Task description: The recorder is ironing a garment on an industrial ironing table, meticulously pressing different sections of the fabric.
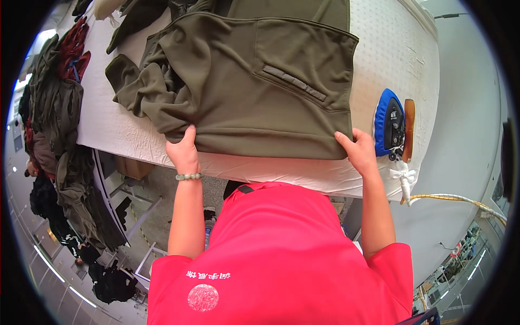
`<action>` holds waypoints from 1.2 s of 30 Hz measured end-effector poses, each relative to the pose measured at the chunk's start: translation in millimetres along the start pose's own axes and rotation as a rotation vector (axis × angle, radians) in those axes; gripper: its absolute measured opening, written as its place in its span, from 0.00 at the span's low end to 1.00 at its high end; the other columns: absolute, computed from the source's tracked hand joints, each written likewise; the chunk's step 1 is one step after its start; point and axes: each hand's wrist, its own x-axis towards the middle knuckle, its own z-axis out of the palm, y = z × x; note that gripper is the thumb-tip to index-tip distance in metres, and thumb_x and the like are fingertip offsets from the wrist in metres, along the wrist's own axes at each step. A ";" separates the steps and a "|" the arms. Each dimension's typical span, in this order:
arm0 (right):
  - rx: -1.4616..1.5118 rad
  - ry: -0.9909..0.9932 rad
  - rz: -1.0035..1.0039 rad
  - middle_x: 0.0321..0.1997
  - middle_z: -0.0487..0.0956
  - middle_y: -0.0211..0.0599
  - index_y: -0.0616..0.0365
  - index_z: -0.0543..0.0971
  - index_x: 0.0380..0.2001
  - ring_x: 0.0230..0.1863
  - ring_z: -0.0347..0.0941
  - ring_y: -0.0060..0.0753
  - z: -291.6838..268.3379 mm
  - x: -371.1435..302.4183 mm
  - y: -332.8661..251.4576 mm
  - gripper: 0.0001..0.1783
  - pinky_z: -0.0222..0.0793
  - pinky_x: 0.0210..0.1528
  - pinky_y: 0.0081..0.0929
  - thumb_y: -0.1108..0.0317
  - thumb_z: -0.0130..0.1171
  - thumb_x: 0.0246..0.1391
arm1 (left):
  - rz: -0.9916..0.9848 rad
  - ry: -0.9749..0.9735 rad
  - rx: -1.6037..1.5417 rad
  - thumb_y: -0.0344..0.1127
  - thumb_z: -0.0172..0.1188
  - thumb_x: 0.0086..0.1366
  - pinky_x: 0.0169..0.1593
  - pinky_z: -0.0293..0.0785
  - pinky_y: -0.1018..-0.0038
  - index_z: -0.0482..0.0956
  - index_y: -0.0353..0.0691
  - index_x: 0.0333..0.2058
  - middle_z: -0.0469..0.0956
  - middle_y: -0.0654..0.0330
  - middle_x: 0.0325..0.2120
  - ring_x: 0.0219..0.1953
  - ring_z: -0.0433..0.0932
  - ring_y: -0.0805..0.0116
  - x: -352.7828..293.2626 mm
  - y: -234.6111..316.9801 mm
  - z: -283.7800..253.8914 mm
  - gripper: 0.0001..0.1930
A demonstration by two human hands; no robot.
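An olive-green jacket [227, 97] lies spread on a padded table covered in white cloth, its near edge running along the front of the table. A slanted pocket with a dark strip [295, 82] shows on its right part. My left hand [183, 151], with a beaded bracelet at the wrist, pinches the near edge, thumb on top and fingers hidden beneath. At the jacket's near right corner, my right hand [358, 148] grips the edge the same way. A rumpled sleeve [143, 89] lies to the left.
An iron [391, 123] with a blue rim and brown handle rests right of the jacket, its wrapped hose [449, 199] trailing off right. More dark green fabric [292, 10] lies at the table's far side. Garments [57, 108] hang in a row at left. A cardboard box [132, 167] sits below the white table cover [398, 43].
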 end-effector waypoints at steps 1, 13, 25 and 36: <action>-0.070 0.023 0.012 0.25 0.82 0.37 0.66 0.83 0.35 0.25 0.75 0.31 -2.6 3.8 1.6 0.18 0.72 0.32 0.32 0.58 0.67 0.57 | -0.004 0.005 -0.001 0.33 0.75 0.55 0.55 0.75 0.70 0.75 0.25 0.56 0.82 0.54 0.50 0.49 0.80 0.67 1.8 -3.1 -0.7 0.31; -0.573 0.404 -0.710 0.34 0.80 0.38 0.53 0.83 0.35 0.36 0.77 0.43 19.5 -6.5 -20.6 0.06 0.73 0.38 0.36 0.67 0.68 0.55 | 0.315 -0.123 0.844 0.33 0.70 0.62 0.40 0.74 0.67 0.79 0.35 0.35 0.79 0.57 0.31 0.32 0.77 0.65 -48.8 27.4 -7.7 0.10; -0.690 0.237 -0.698 0.28 0.75 0.37 0.54 0.77 0.27 0.29 0.74 0.43 25.4 17.8 15.0 0.12 0.71 0.34 0.39 0.61 0.69 0.56 | 0.715 -0.369 1.114 0.33 0.68 0.61 0.49 0.72 0.60 0.79 0.39 0.40 0.78 0.55 0.41 0.45 0.77 0.52 -10.2 -0.3 8.1 0.11; -0.470 0.361 -0.120 0.32 0.80 0.40 0.63 0.78 0.39 0.31 0.77 0.36 0.3 77.9 -40.4 0.19 0.73 0.39 0.32 0.58 0.71 0.56 | 1.132 -0.761 0.940 0.47 0.61 0.67 0.74 0.51 0.52 0.68 0.43 0.67 0.63 0.56 0.70 0.73 0.58 0.53 1.9 1.0 186.1 0.32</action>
